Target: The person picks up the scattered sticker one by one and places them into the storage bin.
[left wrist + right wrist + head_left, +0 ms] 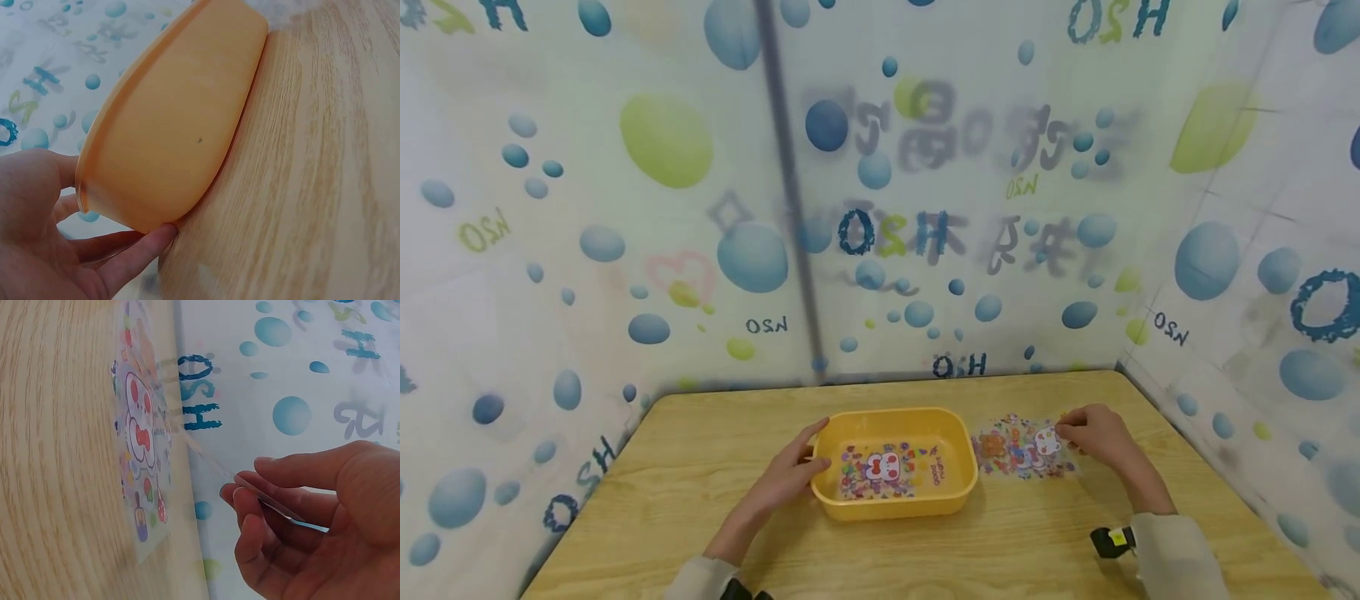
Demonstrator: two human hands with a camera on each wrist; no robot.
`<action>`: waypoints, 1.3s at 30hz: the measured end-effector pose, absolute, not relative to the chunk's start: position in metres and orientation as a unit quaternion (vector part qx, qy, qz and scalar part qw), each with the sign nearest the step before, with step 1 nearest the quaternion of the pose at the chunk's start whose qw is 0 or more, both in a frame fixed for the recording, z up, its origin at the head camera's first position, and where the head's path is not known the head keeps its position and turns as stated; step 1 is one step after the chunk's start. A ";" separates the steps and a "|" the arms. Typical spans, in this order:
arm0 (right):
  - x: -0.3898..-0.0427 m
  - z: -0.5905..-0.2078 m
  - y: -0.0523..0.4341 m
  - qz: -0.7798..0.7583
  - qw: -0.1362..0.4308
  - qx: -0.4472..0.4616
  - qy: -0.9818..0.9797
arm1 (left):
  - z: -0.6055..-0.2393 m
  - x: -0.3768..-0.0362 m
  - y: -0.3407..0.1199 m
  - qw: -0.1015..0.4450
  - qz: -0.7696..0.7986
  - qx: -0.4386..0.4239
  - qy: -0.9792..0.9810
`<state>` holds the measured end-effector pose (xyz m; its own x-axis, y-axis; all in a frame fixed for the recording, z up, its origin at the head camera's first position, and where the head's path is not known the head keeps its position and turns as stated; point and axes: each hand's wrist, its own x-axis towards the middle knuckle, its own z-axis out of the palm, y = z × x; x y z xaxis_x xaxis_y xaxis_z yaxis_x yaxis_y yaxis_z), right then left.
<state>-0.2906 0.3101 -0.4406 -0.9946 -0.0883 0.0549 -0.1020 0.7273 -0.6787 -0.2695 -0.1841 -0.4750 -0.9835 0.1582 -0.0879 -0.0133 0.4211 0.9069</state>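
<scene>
A yellow plastic tub (958, 442) sits mid-table with a clear cartoon-printed bag (883, 468) lying inside it. My left hand (793, 477) holds the tub's left end, thumb over the rim and fingers against the outer wall (181, 137); my left hand (44, 244) shows at the lower left of the wrist view. Right of the tub, a second clear printed bag (1018, 450) lies on the wood. My right hand (1093, 433) pinches that bag's right edge; the right wrist view shows thumb and fingers (269, 494) gripping the raised edge of the second bag (140, 444).
The wooden table (700, 492) is enclosed on three sides by curtains (625, 208) printed with blue and green bubbles. A dark pole (786, 175) runs behind the back curtain. A black and yellow wrist device (1112, 540) sits on my right sleeve.
</scene>
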 end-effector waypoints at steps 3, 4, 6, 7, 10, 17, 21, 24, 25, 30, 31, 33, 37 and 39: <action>-0.290 -0.438 0.309 0.370 0.011 0.045 -0.928 | -0.476 -0.270 -0.184 0.083 0.538 0.041 0.838; -0.290 -0.437 0.309 0.370 0.014 0.045 -0.928 | -0.476 -0.270 -0.184 0.084 0.539 0.041 0.837; -0.289 -0.434 0.308 0.369 0.021 0.041 -0.928 | -0.477 -0.271 -0.184 0.086 0.540 0.041 0.836; -0.288 -0.433 0.308 0.368 0.026 0.039 -0.929 | -0.477 -0.271 -0.184 0.086 0.540 0.042 0.836; -0.286 -0.427 0.306 0.369 0.046 0.036 -0.928 | -0.476 -0.272 -0.185 0.084 0.540 0.044 0.836; -0.283 -0.414 0.302 0.384 0.091 0.022 -0.919 | -0.473 -0.272 -0.185 0.079 0.542 0.049 0.835; -0.279 -0.408 0.300 0.374 0.113 0.025 -0.920 | -0.475 -0.272 -0.184 0.079 0.542 0.047 0.835; -0.276 -0.405 0.297 0.369 0.121 0.024 -0.921 | -0.476 -0.272 -0.183 0.077 0.540 0.043 0.837; -0.276 -0.404 0.296 0.368 0.124 0.025 -0.921 | -0.477 -0.271 -0.183 0.076 0.539 0.041 0.838; -0.271 -0.398 0.290 0.370 0.151 0.033 -0.916 | -0.479 -0.270 -0.184 0.076 0.537 0.040 0.839; -0.270 -0.397 0.289 0.371 0.158 0.037 -0.914 | -0.479 -0.269 -0.184 0.077 0.537 0.040 0.839; -0.268 -0.395 0.288 0.372 0.171 0.044 -0.911 | -0.478 -0.268 -0.184 0.078 0.537 0.041 0.839; -0.267 -0.392 0.286 0.371 0.186 0.052 -0.908 | -0.477 -0.269 -0.183 0.077 0.539 0.037 0.838; -0.268 -0.391 0.284 0.373 0.189 0.051 -0.907 | -0.477 -0.269 -0.183 0.078 0.540 0.037 0.837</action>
<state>-0.2677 0.2844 -0.3907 -0.9236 0.0487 0.3804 -0.2331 0.7164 -0.6576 -0.2689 -0.1830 -0.4767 -0.9851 0.1462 -0.0900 -0.0216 0.4147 0.9097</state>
